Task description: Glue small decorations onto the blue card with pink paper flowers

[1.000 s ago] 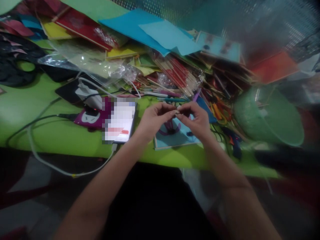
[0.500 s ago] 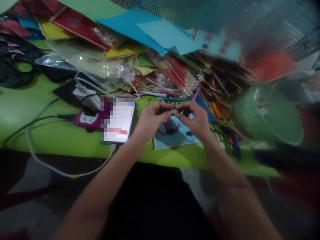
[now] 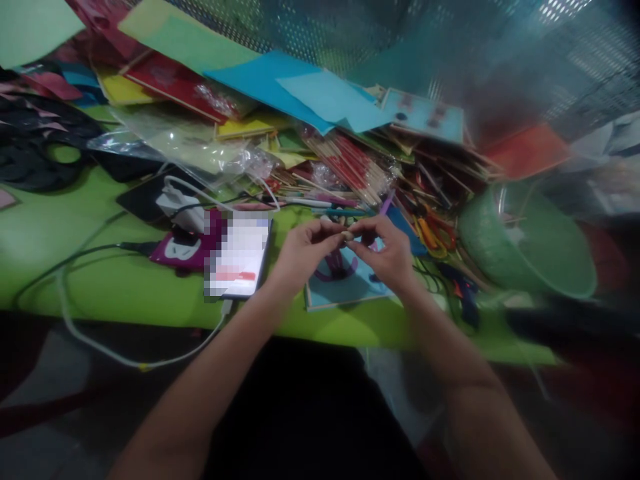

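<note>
My left hand (image 3: 306, 253) and my right hand (image 3: 384, 250) meet fingertip to fingertip over a light blue board (image 3: 320, 298). Between both pinches sits a tiny pale piece (image 3: 347, 236), too small and blurred to name. Purple curved shapes (image 3: 340, 269) show on the board below, partly covered by my fingers. A purple stick (image 3: 387, 203) and a teal pen-like stick (image 3: 345, 213) lie just beyond my hands.
Left of my hands are a lit phone (image 3: 245, 260) and a purple power strip (image 3: 163, 253) with cables. To the right stand a green basket (image 3: 530, 247), orange-handled scissors (image 3: 435, 233) and a glue gun (image 3: 465, 293). Coloured sheets (image 3: 280, 83) and bundled sticks (image 3: 350, 163) crowd the back.
The whole scene sits slightly lower in view as the camera tilts up. Both hands keep their pinch, with the fingers shifting slightly around the small piece.
</note>
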The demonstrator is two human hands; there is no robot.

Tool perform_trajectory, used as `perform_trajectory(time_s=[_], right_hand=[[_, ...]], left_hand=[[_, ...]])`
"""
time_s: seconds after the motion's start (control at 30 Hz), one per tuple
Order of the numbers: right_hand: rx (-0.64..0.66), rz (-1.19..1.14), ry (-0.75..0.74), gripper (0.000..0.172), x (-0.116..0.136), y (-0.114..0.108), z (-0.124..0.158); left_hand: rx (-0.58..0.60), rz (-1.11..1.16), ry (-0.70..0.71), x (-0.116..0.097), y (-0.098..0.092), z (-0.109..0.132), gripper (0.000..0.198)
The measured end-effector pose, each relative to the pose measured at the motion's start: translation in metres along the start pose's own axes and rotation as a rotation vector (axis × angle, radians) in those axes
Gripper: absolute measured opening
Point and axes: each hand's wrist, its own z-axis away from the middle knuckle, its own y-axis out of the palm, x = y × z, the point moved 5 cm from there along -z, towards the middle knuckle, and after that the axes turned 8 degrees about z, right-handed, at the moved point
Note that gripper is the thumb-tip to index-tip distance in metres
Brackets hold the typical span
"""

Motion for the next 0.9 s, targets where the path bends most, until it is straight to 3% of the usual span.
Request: perform_trajectory(time_s=[0.13, 0.47, 0.9], right_hand=[[-0.028, 0.030, -0.009, 0.015, -0.001, -0.001, 0.001], [-0.138, 0.152, -0.244, 0.005, 0.011, -0.003, 0.003], [-0.120, 0.054, -0.168, 0.004, 0.009, -0.003, 0.002]], left_hand=[[0.009, 0.002, 0.000, 0.000, 0.001, 0.000, 0.026], [0.008, -0.014, -0.014, 0.002, -0.001, -0.003, 0.025], [0.036, 0.027, -0.018, 0.005, -0.001, -0.005, 0.018]])
